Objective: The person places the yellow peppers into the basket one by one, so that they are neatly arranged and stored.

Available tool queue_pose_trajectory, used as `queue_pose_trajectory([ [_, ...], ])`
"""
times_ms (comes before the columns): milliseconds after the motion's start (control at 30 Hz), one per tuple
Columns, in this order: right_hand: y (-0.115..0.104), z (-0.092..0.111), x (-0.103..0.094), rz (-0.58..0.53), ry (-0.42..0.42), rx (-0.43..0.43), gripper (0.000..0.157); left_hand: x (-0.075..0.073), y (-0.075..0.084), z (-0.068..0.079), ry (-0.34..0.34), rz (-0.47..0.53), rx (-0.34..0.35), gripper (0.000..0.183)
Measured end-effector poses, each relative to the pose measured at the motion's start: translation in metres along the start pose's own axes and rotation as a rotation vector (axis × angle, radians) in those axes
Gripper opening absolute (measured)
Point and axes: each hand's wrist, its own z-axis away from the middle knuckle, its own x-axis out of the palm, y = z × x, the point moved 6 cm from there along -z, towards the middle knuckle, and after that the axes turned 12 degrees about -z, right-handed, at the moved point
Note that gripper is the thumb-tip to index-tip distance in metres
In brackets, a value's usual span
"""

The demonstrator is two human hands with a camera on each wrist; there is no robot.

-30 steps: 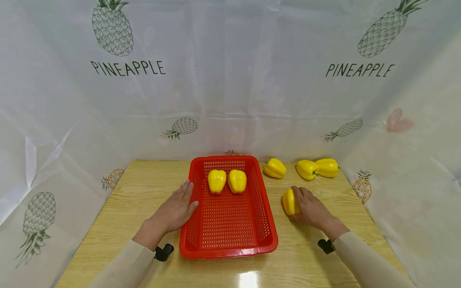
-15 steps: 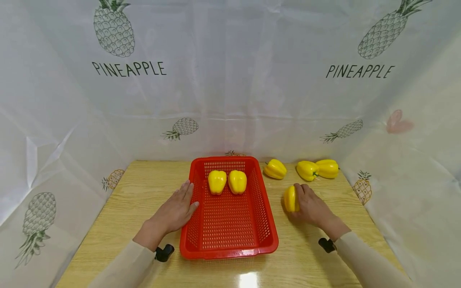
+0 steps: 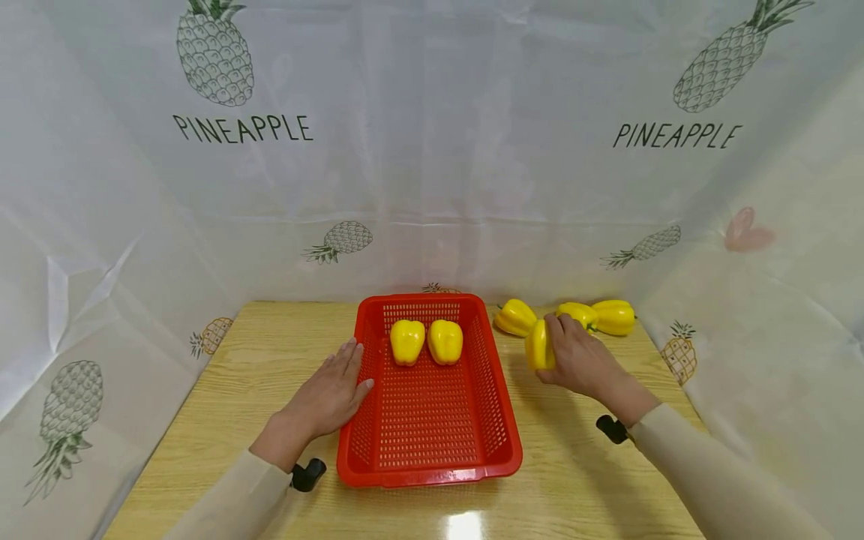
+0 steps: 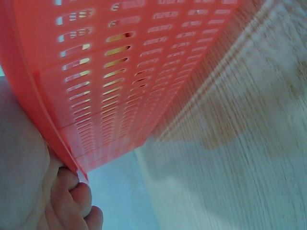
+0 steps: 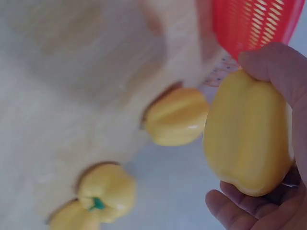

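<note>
My right hand (image 3: 579, 358) grips a yellow bell pepper (image 5: 249, 134), thumb at one end and fingers round the other. In the head view this pepper is raised above the table, right of the red basket (image 3: 432, 477). My left hand (image 3: 322, 396) lies with fairly straight fingers along the basket's left rim. Two yellow bell peppers, a left one (image 3: 407, 343) and a right one (image 3: 445, 342), stand side by side toward the basket's far end. The left wrist view shows the basket's slotted side wall (image 4: 115, 72) beside the fingers.
Behind the right hand, a yellow pepper (image 3: 515, 318) lies by the basket's far right corner. Another pepper (image 3: 614, 318) touches a partly hidden pepper (image 3: 575, 310) farther right. The wooden table (image 3: 270, 337) ends at a white pineapple-print sheet (image 3: 432, 150).
My right hand has lifted the bell pepper off the table and moved it slightly away from me. The left hand and basket have stayed put.
</note>
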Motion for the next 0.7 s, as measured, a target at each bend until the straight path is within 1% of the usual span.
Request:
queue_pose_trajectory([
  [233, -0.024, -0.028, -0.019, 0.049, 0.009, -0.118, 0.085, -0.001, 0.000, 0.002, 0.007, 0.012, 0.000, 0.075],
  [367, -0.039, -0.044, -0.024, 0.068, 0.008, -0.170, 0.085, -0.001, 0.000, 0.002, 0.009, 0.014, 0.000, 0.075],
  [500, -0.054, -0.056, -0.025, 0.070, -0.013, -0.174, 0.090, -0.001, 0.001, 0.002, 0.006, 0.024, 0.000, 0.075],
  [700, -0.071, -0.068, -0.023, 0.063, -0.056, -0.157, 0.091, 0.000, 0.001, 0.001, 0.007, 0.027, -0.002, 0.075],
])
